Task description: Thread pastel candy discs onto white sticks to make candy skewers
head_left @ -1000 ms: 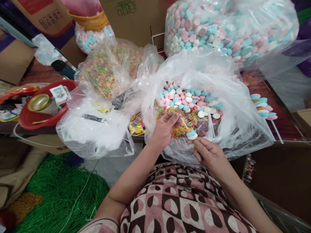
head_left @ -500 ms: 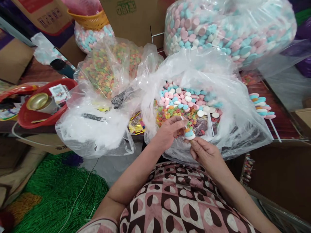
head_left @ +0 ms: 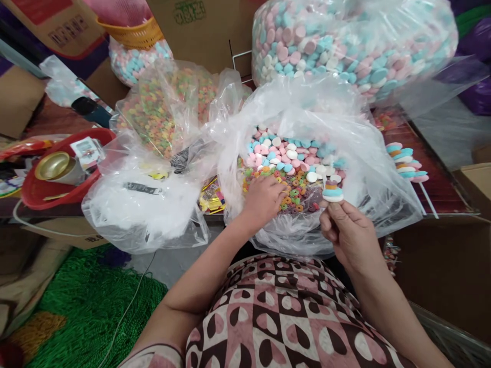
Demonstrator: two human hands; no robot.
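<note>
Blue-and-white candy skewer (head_left: 333, 193), one, pinched in right hand (head_left: 351, 227); left hand (head_left: 264, 202) at ring candies (head_left: 296, 191), its hold hidden; open plastic bag (head_left: 378, 189), one, containing ring candies, marshmallows (head_left: 287, 152); rightward, two candy sticks (head_left: 406, 163); beyond, one large marshmallow bag (head_left: 353, 48).

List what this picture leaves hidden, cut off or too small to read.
In the head view:
What lies under the left hand: hidden by that hand.
Top of the large candy bag: cut off by the upper edge.
Print on the dark label: too small and blurred.
</note>
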